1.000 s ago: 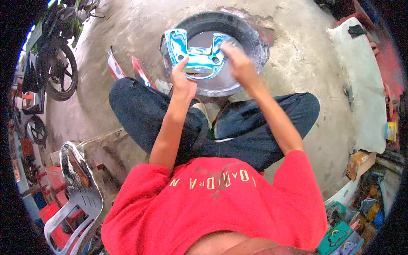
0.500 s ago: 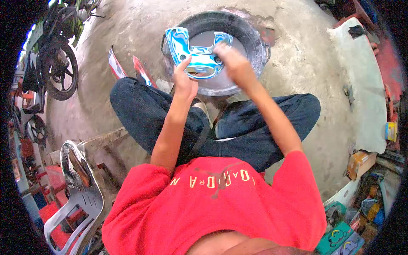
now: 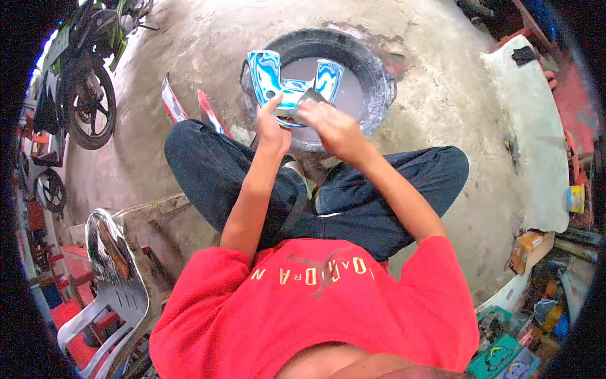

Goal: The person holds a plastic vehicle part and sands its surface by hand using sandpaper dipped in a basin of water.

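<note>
My left hand (image 3: pixel 273 128) grips the lower left edge of a glossy blue-and-white U-shaped panel (image 3: pixel 266 72), its thumb on the face. The panel is held over a round black basin (image 3: pixel 379 82) with cloudy grey liquid (image 3: pixel 353 95) inside. My right hand (image 3: pixel 331 126) is slightly blurred and lies over the panel's lower right part, its fingers closed on a small dark grey piece (image 3: pixel 310 96) pressed against the surface. The panel's lower right is hidden behind that hand.
Two red-and-white pieces (image 3: pixel 211 112) lie on the floor left of the basin. A motorcycle wheel (image 3: pixel 89 104) stands at the upper left, a grey plastic chair (image 3: pixel 123 290) at the lower left. At right are a long pale panel (image 3: pixel 536 139) and a cardboard box (image 3: pixel 531 249).
My right hand has moved down and left across the panel, and the dark piece in it now shows. The panel's right arm is uncovered. The view has shifted slightly.
</note>
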Demonstrator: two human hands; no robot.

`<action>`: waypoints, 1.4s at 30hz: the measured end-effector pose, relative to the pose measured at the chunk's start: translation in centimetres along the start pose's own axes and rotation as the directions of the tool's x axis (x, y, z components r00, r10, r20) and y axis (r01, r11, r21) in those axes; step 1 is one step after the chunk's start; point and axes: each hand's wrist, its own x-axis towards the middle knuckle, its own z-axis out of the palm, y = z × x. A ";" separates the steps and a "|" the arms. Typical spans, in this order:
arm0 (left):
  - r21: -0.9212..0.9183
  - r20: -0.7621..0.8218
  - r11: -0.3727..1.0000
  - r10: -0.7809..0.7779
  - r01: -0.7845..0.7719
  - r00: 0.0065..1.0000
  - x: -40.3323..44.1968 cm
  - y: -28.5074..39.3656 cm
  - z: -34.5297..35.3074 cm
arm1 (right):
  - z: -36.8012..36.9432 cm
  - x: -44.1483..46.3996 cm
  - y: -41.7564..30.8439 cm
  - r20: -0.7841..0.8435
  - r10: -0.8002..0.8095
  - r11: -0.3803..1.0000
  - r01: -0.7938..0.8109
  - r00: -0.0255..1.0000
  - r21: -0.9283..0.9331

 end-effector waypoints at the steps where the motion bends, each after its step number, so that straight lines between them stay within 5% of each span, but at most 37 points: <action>1: 0.009 0.011 1.000 0.014 -0.014 1.000 0.1 -0.1 0.0 | -0.1 0.1 0.3 0.016 -0.027 1.000 0.027 0.999 -0.003; 2: 0.024 0.016 0.999 0.023 -0.023 1.000 -0.1 -0.2 -0.2 | -0.1 -0.1 0.4 0.031 -0.047 0.999 0.047 0.998 0.000; 4: 0.063 -0.034 0.998 0.006 -0.004 0.999 -1.3 0.6 0.7 | -0.7 1.1 3.2 -0.076 0.221 0.971 -0.227 0.972 -0.077; 6: 0.070 -0.038 0.997 -0.004 0.007 0.999 -1.3 0.6 1.0 | -0.2 0.1 3.7 -0.083 0.211 0.966 -0.221 0.974 -0.133; 9: 0.023 -0.003 1.000 -0.008 0.008 1.000 -0.4 0.1 0.1 | 0.4 -0.5 -1.0 0.031 -0.049 0.997 0.051 0.998 -0.064; 12: 0.046 0.007 0.999 -0.008 0.008 1.000 -1.0 0.4 0.2 | 0.0 0.2 2.7 -0.018 0.078 0.992 -0.079 0.997 -0.096; 14: 0.055 -0.036 0.998 -0.004 0.006 0.999 -1.9 1.1 1.7 | -0.7 0.8 4.6 -0.124 0.289 0.939 -0.306 0.949 -0.156; 20: -0.053 0.005 0.997 -0.047 0.047 0.999 -0.2 0.1 -0.1 | -0.2 -0.3 1.2 0.027 -0.047 0.999 0.047 0.999 0.013; 24: 0.026 -0.080 0.999 -0.036 0.038 0.996 -1.3 0.7 1.3 | 0.4 -0.8 4.9 -0.012 0.235 0.970 -0.235 0.972 -0.064; 28: -0.010 -0.068 0.997 -0.075 0.074 0.995 -0.2 0.1 0.3 | 0.4 -0.9 0.6 0.045 -0.031 0.998 0.028 0.999 0.059; 32: 0.031 -0.079 0.999 -0.034 0.037 0.996 -0.5 -0.2 0.0 | 1.5 -2.2 6.6 0.053 0.331 0.942 -0.327 0.942 -0.073; 37: 0.034 -0.073 0.999 -0.034 0.037 0.997 -0.2 -0.2 0.2 | 0.8 -1.4 1.7 -0.002 -0.024 0.998 0.024 1.000 0.057; 39: 0.045 -0.086 0.998 -0.032 0.036 0.996 -0.5 0.1 0.0 | 0.8 -1.7 5.3 0.005 0.341 0.940 -0.341 0.940 -0.013; 42: -0.027 -0.055 0.999 -0.021 0.020 0.998 -1.4 1.2 1.4 | 1.2 -4.9 13.5 0.076 0.757 0.646 -0.760 0.649 0.064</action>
